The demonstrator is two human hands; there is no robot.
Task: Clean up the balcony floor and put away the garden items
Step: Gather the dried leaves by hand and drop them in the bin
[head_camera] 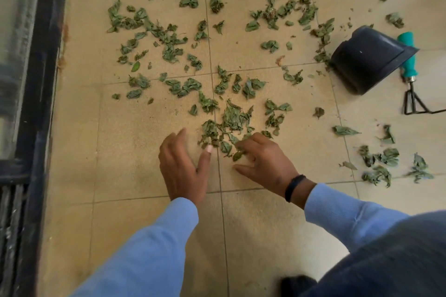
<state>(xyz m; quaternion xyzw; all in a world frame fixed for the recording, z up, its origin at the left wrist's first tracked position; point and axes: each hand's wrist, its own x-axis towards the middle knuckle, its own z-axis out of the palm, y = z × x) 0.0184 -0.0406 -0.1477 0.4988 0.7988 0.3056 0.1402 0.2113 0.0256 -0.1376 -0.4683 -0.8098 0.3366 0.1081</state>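
Two hands work low in the middle of the frame, closing from either side on one small heap of leaves [225, 128] that lies just above them on the tan tiled floor [135, 157]. The left hand [182, 166] is spread, fingers straight and loosely apart, its thumb tip touching the heap's lower left edge — it holds nothing. The right hand [263, 159] has its fingers curled over the heap's lower right edge, pinching a few leaves against the tile, thumb stretched out toward the left hand. The heap sits between the two hands and slightly toward the top of the frame, so the gather would, by my reading, run inward and downward; the right hand is the nearer, already in the leaves. The rest of the litter fans out well apart across the upper half of the frame and to the lower right. At the right edge lies a black pot [369, 58] tipped on its side (mouth facing lower left, toward the leaves), and just beside it a hand cultivator [409, 55] with a teal handle, its long axis running top to bottom — both nearer the right hand.
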